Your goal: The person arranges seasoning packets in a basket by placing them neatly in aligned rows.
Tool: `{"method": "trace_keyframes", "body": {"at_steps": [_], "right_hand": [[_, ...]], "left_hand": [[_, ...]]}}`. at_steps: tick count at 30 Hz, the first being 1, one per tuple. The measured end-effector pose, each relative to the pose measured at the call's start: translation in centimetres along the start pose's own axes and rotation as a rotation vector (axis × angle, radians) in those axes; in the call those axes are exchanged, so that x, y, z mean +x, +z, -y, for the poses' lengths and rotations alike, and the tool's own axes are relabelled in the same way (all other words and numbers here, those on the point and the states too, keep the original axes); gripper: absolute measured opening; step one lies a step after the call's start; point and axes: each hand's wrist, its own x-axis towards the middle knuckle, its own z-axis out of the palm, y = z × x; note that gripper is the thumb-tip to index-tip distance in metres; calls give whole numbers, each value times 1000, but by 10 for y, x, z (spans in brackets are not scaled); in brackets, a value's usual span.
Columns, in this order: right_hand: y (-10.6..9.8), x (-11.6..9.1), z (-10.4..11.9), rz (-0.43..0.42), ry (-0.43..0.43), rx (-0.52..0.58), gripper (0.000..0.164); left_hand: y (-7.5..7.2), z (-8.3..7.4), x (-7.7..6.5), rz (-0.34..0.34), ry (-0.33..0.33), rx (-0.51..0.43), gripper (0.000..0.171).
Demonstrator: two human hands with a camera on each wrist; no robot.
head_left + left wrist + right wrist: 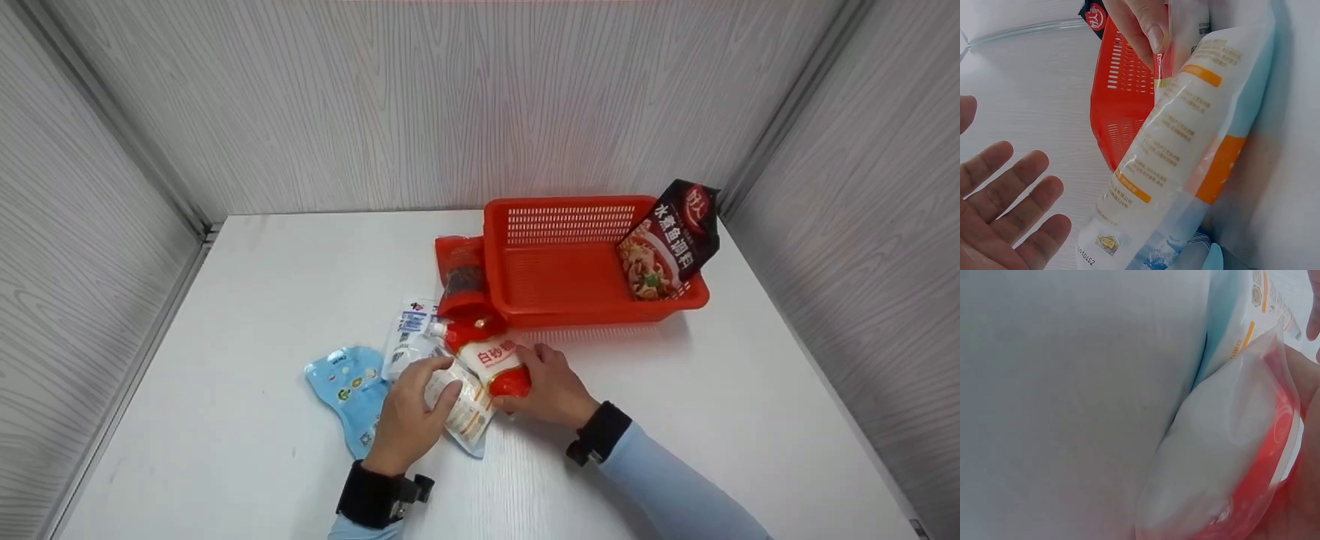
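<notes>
Pale wood-grain walls (375,112) box in a white table (225,420), and here on the right sits a red slotted basket (592,313), a black packet (667,240) leaning up over its right end. A red packet with a dark middle (461,274) crowds the basket's left side. Nearer in, a white pouch with blue print (409,330) and a light-blue pouch (345,375) hem the action from the left.

And there's the red-and-white bag (495,356), just in front of the basket's near left corner, the right hand (555,390) pinching its side between thumb and fingers! The left hand (409,420) is loose, fingers apart and gripping nothing, by the white-and-orange packet (469,409).

Now the lettering: 水煮鱼调料 down the black packet, 好人 in its red badge; 白砂 on the bag, the next character blurred. The white-and-orange packet's brown print is too small to read.
</notes>
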Motion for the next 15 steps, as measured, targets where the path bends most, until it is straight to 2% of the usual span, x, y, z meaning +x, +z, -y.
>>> {"method": "trace_keyframes", "body": {"at_steps": [7, 15], "right_hand": [[-1, 6, -2, -14, 14, 3, 102], [-2, 2, -5, 41, 7, -9, 97]], "left_hand": [[1, -4, 3, 15, 10, -33, 36], [2, -2, 3, 21, 4, -44, 36]]}}
